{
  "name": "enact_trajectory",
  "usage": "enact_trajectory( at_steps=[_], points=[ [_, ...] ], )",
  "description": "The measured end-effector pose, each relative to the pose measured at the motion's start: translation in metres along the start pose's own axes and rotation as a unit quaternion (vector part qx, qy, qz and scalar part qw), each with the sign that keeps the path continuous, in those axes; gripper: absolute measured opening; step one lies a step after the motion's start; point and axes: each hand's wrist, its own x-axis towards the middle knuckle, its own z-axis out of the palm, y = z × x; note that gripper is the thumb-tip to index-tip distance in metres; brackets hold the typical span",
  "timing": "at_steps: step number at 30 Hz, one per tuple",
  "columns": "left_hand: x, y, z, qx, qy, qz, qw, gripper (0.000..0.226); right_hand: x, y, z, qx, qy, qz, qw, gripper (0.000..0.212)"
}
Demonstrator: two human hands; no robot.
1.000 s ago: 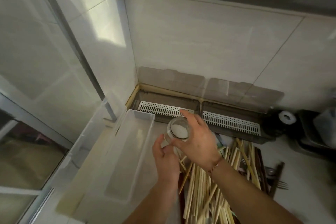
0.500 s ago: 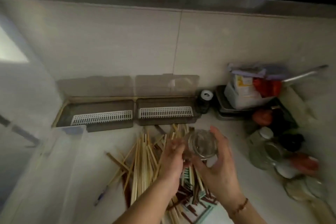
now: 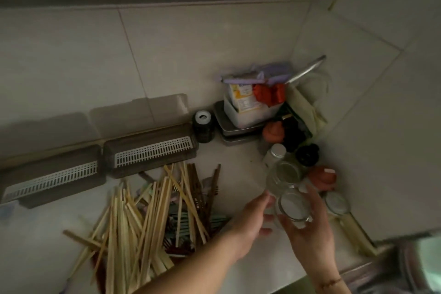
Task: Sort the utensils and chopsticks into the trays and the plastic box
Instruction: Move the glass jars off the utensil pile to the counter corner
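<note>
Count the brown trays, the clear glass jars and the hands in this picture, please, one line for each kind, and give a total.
Brown trays: 2
Clear glass jars: 3, one of them gripped by the right hand
Hands: 2, the right hand and the left hand
Total: 7

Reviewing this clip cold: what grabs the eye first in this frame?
The big heap of pale wooden chopsticks sprawled on the counter at lower left, in front of two grey trays along the wall. Next, the clear glass jar gripped by the right hand at lower right, with the left hand beside it, fingers relaxed. Behind them, a dim cluster of jars and containers fills the corner.
</note>
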Motion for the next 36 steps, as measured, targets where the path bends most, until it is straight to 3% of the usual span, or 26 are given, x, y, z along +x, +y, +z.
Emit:
enact_trajectory(
  at_steps=[6,12,16,19,24,31,34,36],
  points=[
    [0.018,-0.011,0.019,0.052,-0.029,-0.023,0.998,0.05,0.011,0.03,0.0,0.003,0.012,0.01,1.0,0.089],
    [0.031,-0.014,0.025,0.061,0.001,-0.024,0.998,0.053,0.015,0.045,0.006,0.006,0.02,-0.007,1.0,0.081],
    [0.041,-0.009,0.029,0.037,0.052,0.02,0.998,0.052,0.013,0.045,0.005,-0.117,0.032,-0.104,0.987,0.074],
    [0.045,-0.002,0.034,-0.021,0.011,0.003,1.0,0.055,0.016,0.043,0.004,-0.204,0.001,-0.159,0.966,0.079],
    [0.052,-0.005,0.041,-0.029,-0.034,0.0,0.999,0.067,0.025,0.048,0.007,-0.21,-0.04,-0.165,0.963,0.089],
    [0.053,-0.007,0.05,-0.027,-0.053,0.026,0.998,0.046,0.03,0.049,0.01,-0.233,-0.05,-0.165,0.957,0.081],
    [0.055,-0.008,0.051,0.011,-0.043,0.06,0.997,0.049,0.031,0.05,0.007,-0.255,-0.04,-0.177,0.95,0.083],
    [0.049,-0.009,0.045,0.07,-0.02,0.104,0.992,0.04,0.029,0.052,0.006,-0.247,-0.014,-0.207,0.946,0.077]
  ],
)
